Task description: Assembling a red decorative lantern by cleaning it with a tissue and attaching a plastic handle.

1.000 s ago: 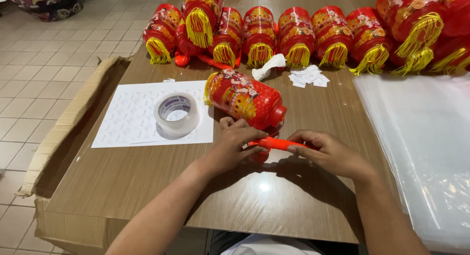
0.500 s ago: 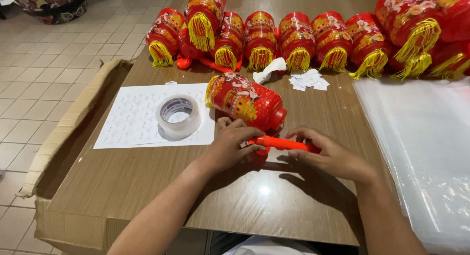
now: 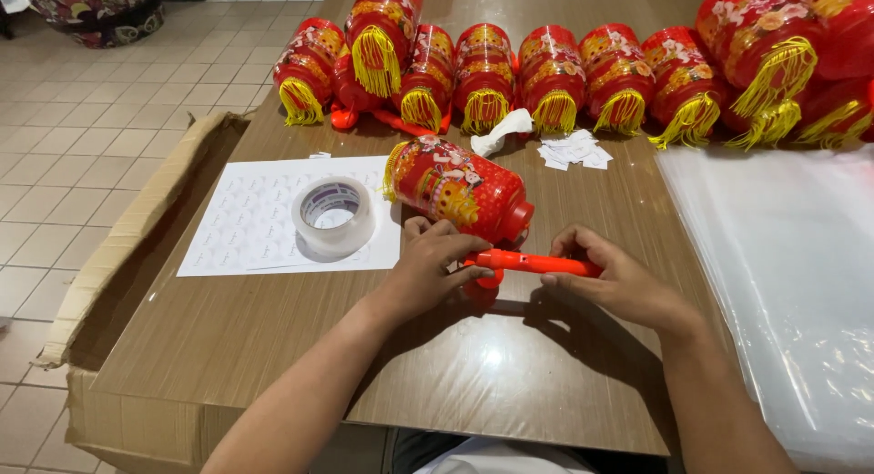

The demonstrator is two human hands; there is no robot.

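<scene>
Orange handle stick (image 3: 537, 263) lies crosswise at frame centre, pinched by our left hand (image 3: 435, 269) and right hand (image 3: 619, 283) at opposite ends.

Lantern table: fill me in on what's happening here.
A person holds an orange stick flat over the wooden table, left hand at one end, right hand at the other. A red lantern lies on its side just beyond. A tape roll sits on a white sheet; more lanterns line the far edge.
</scene>
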